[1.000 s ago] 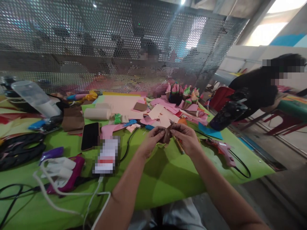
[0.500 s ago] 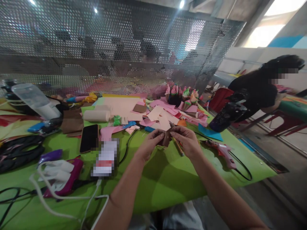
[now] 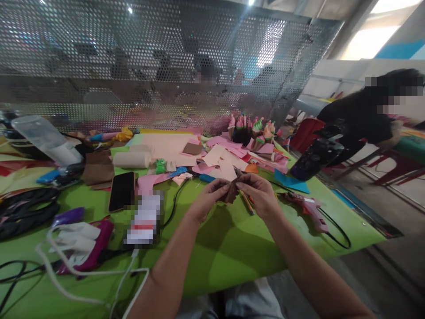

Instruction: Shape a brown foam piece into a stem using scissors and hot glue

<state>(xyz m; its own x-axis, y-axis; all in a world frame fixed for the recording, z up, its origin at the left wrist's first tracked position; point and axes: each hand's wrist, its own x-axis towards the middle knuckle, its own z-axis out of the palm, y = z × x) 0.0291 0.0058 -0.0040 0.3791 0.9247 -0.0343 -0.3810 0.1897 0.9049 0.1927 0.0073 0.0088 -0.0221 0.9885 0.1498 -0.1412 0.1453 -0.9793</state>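
Between my two hands is a small brown piece of craft sheet (image 3: 231,194), held just above the green table (image 3: 229,248). My left hand (image 3: 212,197) pinches its left side with thumb and fingers. On the other side, my right hand (image 3: 257,192) grips the upper right edge, its fingers closed. Whether the piece is felt, foam or paper I cannot tell. Pencils (image 3: 247,204) lie under my right hand. Beyond the hands are loose pale pink sheets (image 3: 226,168). A pink glue gun (image 3: 314,212) rests to the right.
Two phones, a black one (image 3: 121,191) and a lit one (image 3: 146,219), lie left of my arms. White cables run from a magenta power strip (image 3: 102,243). Swirl-topped cone crafts (image 3: 257,128) and a dark bottle (image 3: 314,155) stand behind. A person (image 3: 361,115) sits at the right.
The brown piece has turned slightly between my fingers and shows more of its face. Both hands keep their grip. The view has shifted a little.
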